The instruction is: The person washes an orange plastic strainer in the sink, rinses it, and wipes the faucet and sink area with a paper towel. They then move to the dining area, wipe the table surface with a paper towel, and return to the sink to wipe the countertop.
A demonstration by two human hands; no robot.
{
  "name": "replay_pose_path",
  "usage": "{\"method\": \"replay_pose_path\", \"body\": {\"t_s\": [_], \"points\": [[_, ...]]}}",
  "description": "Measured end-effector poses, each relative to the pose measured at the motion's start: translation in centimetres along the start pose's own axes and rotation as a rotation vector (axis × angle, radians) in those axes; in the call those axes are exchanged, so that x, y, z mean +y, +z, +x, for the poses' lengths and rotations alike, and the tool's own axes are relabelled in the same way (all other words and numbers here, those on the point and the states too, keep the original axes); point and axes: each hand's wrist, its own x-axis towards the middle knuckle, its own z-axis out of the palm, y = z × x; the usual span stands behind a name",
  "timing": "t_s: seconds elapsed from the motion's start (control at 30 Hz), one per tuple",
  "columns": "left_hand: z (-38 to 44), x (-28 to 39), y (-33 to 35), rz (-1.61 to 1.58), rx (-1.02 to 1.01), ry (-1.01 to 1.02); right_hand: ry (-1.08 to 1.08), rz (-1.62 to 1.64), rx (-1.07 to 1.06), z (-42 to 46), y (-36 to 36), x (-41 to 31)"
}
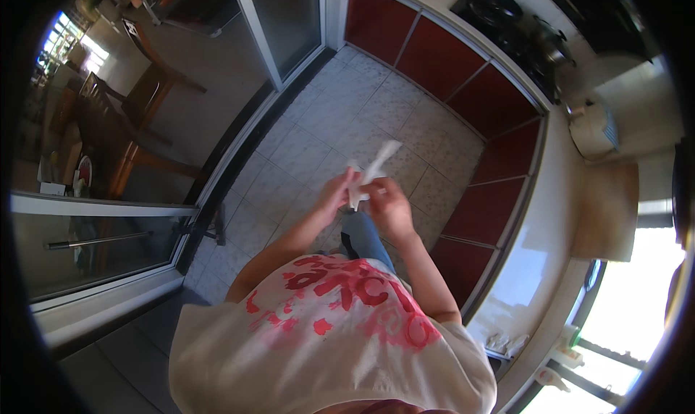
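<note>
A crumpled white strip, tissue or thin cloth (383, 156), is held between my two hands in front of my body, and blur hides its exact material. My left hand (332, 198) grips its near left part with the fingertips. From the other side, my right hand (389, 207) pinches it with bent fingers. One end sticks out up and to the right beyond the fingers, and a shorter tail hangs below. Under the hands are the pale tiled floor (309, 158) and a leg in blue trousers (365, 239).
Dark red cabinets (442, 51) run along the far and right sides beneath a white counter (521, 262). A gas stove (486, 25) with a steel pot (548, 40) stands at the back right. Glass sliding doors (288, 23) border the left, with a wooden chair (146, 93) beyond.
</note>
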Motion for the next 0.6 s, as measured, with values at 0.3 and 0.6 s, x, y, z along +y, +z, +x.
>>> {"method": "replay_pose_path", "body": {"t_s": [0.3,0.6], "points": [[3.5,13.7,-14.2,0.026,0.519,0.316,0.292,0.920,-0.639,21.6,14.2,2.4],[4.9,24.1,-21.6,-0.356,0.731,0.461,0.390,1.076,-1.436,40.3,28.2,-1.9]]}}
